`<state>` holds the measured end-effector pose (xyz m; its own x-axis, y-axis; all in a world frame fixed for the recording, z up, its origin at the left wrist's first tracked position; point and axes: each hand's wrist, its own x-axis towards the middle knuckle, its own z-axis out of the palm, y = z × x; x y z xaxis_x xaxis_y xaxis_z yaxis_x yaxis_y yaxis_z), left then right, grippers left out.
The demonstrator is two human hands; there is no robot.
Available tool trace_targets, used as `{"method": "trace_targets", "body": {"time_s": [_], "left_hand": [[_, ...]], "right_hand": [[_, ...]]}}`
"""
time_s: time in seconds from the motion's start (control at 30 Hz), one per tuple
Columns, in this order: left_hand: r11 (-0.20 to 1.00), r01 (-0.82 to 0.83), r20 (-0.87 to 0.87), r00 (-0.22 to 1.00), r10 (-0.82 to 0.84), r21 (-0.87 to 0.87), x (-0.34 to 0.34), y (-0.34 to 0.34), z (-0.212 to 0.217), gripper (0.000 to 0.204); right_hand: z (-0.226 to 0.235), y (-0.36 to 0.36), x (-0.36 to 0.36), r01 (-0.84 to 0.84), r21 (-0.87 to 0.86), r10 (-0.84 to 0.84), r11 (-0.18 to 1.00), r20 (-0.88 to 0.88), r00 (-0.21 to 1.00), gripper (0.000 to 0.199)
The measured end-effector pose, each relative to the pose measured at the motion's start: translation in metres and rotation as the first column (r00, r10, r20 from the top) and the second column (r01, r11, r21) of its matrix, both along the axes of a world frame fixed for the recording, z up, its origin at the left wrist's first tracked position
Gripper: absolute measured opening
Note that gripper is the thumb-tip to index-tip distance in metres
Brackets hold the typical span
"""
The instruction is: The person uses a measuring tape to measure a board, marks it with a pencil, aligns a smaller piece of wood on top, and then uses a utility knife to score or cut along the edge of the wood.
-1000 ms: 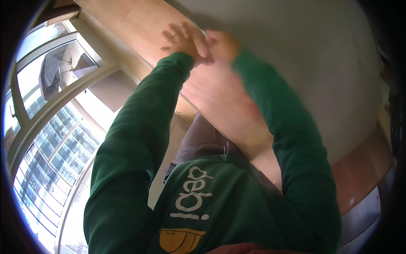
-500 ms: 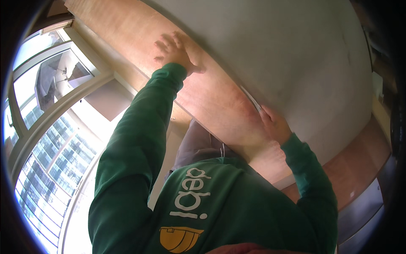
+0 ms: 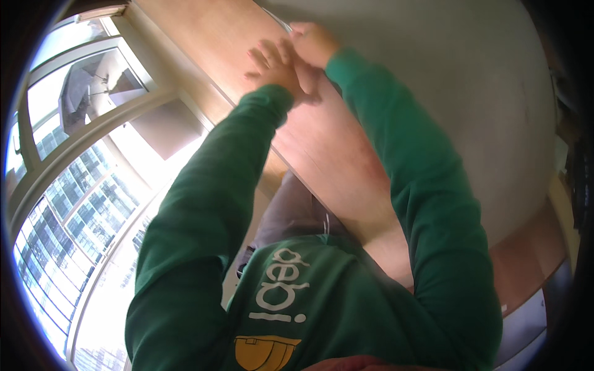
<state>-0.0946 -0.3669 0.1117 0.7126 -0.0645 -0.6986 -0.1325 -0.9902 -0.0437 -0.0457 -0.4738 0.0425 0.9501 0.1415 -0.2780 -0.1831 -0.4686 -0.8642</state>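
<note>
My left hand (image 3: 278, 73) lies on the light wood-toned surface (image 3: 346, 157), fingers spread and palm down. Just right of it, at the border of a big grey sheet (image 3: 458, 80), my right hand (image 3: 315, 44) is closed round a thin, pale, blade-like tool (image 3: 275, 17). The tool runs along the line where grey meets wood tone, pointing toward the far left. Its handle is hidden in my fingers, and its exact kind cannot be made out.
At the left stand large framed windows (image 3: 86, 148), with buildings outside. The wood-toned surface has a straight edge (image 3: 291, 164) close to my body. Beyond the grey sheet, a reddish-brown surface (image 3: 529, 260) shows at the lower right.
My right hand has swept far up and left along the grey sheet's border with the thin tool, ending beside my left hand. My left hand stays spread, shifted slightly in the picture.
</note>
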Motion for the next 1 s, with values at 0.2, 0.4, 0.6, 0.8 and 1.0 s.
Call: {"method": "trace_targets", "body": {"time_s": [0.2, 0.4, 0.6, 0.8, 1.0], "left_hand": [[0.999, 0.024, 0.080, 0.996, -0.027, 0.044, -0.004, 0.009, -0.014, 0.153], [0.999, 0.040, 0.083, 0.996, -0.042, 0.025, -0.006, 0.007, -0.012, 0.153], [0.997, 0.050, 0.038, 0.998, -0.052, 0.060, -0.006, -0.004, -0.008, 0.152], [0.999, 0.001, 0.056, 0.998, -0.004, 0.053, -0.010, 0.001, -0.007, 0.151], [1.000, 0.016, 0.074, 0.997, -0.017, 0.019, -0.013, -0.003, -0.011, 0.152]], "right_hand": [[-0.003, -0.060, -0.130, -0.033, 0.056, 0.039, 0.998, -0.112, 0.993, 0.015], [0.074, -0.146, -0.327, 0.012, -0.211, -0.049, 0.977, -0.171, 0.984, 0.027], [0.093, -0.192, -0.378, 0.039, -0.227, -0.123, 0.973, -0.367, 0.922, 0.032], [0.088, -0.138, -0.261, 0.063, -0.155, -0.111, 0.986, -0.323, 0.940, 0.033], [0.007, -0.063, -0.131, -0.004, -0.098, -0.009, 0.995, -0.138, 0.990, 0.050]]}}
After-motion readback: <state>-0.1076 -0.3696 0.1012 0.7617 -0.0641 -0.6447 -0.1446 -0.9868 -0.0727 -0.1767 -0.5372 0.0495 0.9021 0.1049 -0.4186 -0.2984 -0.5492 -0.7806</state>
